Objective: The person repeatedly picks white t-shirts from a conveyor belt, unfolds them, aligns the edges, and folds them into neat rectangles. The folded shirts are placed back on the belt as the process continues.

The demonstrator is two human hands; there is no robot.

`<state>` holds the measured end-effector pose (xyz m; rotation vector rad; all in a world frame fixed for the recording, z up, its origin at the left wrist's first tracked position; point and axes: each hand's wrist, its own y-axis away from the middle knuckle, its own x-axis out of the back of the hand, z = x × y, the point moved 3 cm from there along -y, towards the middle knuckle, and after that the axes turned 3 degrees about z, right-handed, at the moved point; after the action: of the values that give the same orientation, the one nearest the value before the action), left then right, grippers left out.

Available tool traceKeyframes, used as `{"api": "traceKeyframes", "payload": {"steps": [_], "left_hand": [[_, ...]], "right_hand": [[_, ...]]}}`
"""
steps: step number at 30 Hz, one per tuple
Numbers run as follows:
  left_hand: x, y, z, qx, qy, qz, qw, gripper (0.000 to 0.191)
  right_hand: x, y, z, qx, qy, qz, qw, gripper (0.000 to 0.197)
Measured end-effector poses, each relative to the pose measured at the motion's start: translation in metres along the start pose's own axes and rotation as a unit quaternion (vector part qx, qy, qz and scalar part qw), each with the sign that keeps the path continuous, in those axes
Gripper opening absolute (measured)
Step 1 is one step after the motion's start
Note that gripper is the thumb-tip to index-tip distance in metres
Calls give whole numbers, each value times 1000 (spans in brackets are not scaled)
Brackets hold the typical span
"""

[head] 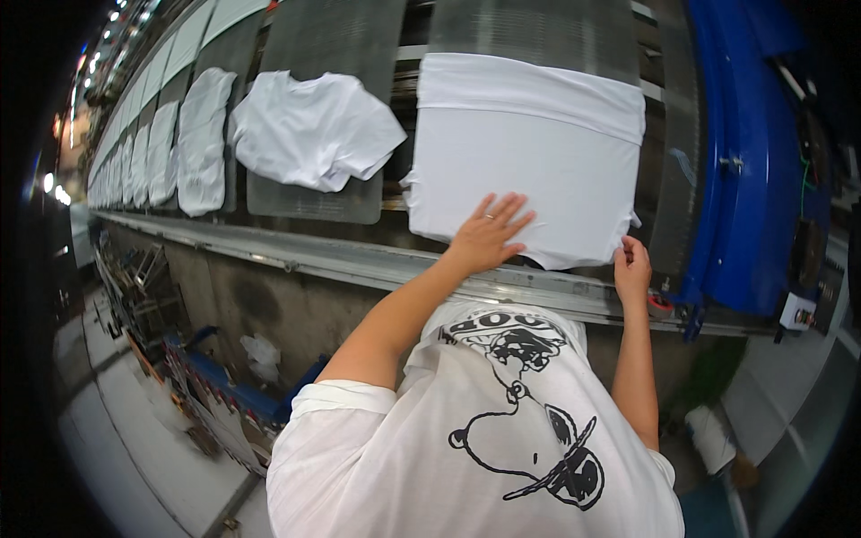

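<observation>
A white T-shirt lies stretched over a flat pallet before me, its far part folded back in a band. My left hand rests palm down on the near edge of the cloth, fingers spread, a ring on one finger. At the near right corner of the same shirt is my right hand, its fingers bent and their tips touching the fabric edge. Whether they pinch the cloth cannot be made out. To the left, a second white T-shirt lies loosely bunched on a dark grey pallet.
Several folded white garments lie on pallets in a row running far left. A metal rail runs along the near side, between me and the pallets. A blue machine housing stands at the right. Blue-framed equipment is at lower left.
</observation>
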<state>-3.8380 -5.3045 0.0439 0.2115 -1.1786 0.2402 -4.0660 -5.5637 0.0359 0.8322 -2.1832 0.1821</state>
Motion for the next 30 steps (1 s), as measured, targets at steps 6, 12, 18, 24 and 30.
{"api": "traceKeyframes", "payload": {"steps": [6,12,18,24,30], "left_hand": [[20,96,-87,222,-110,64,967,69],[-29,143,-166,513,337,64,787,65],[-16,109,-148,566,673,149,452,46],[-43,123,-166,603,493,304,548,39],[-60,114,-157,657,435,304,536,41]], "right_hand": [[-8,-5,2,-4,14,-15,1000,32],[-13,6,3,10,40,-15,999,45],[-19,29,-10,-6,66,-7,998,63],[-23,39,-15,-8,37,-11,999,70],[-23,45,-19,-46,76,-32,996,71]]}}
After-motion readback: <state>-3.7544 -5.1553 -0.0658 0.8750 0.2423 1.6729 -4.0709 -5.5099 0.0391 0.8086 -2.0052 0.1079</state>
